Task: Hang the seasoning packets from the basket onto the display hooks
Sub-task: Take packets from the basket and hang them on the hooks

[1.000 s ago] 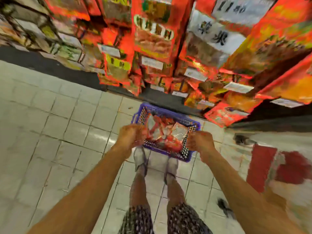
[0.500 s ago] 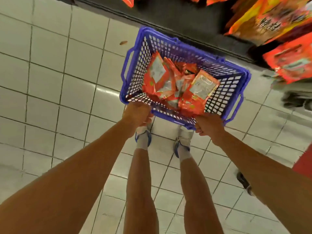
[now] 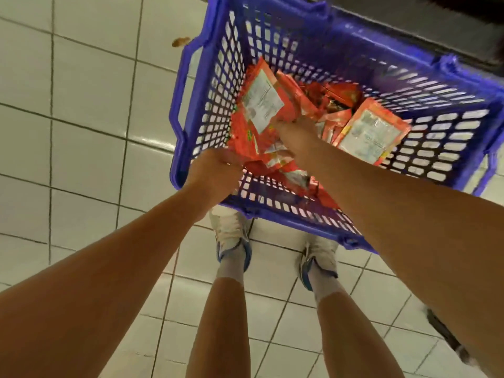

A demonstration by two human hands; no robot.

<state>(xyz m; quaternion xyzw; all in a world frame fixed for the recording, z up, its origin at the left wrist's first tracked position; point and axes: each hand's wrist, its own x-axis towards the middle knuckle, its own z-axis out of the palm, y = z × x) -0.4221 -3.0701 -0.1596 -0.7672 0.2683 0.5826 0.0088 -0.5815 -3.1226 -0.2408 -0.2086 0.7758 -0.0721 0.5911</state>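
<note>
A blue plastic basket [image 3: 207,85] stands on the tiled floor in front of my feet. It holds several red and orange seasoning packets [image 3: 373,132] with white labels. My left hand [image 3: 215,173] is closed at the basket's near-left corner, its fingers against the edge of a bunch of red packets [image 3: 245,143]. My right hand [image 3: 296,132] reaches into the middle of the basket. Its fingertips are closed on the lower corner of a white-labelled packet [image 3: 263,105], partly hidden among the pile. No display hooks are in view.
White floor tiles [image 3: 81,132] lie to the left and behind me. A dark shelf base [image 3: 409,31] runs along the far side of the basket. My two feet in white shoes [image 3: 231,238] stand just behind its near rim.
The view has dropped from the hanging display to the basket. Both hands have left the near rim. The right hand has gone into the packets, and the left has closed at the near-left corner.
</note>
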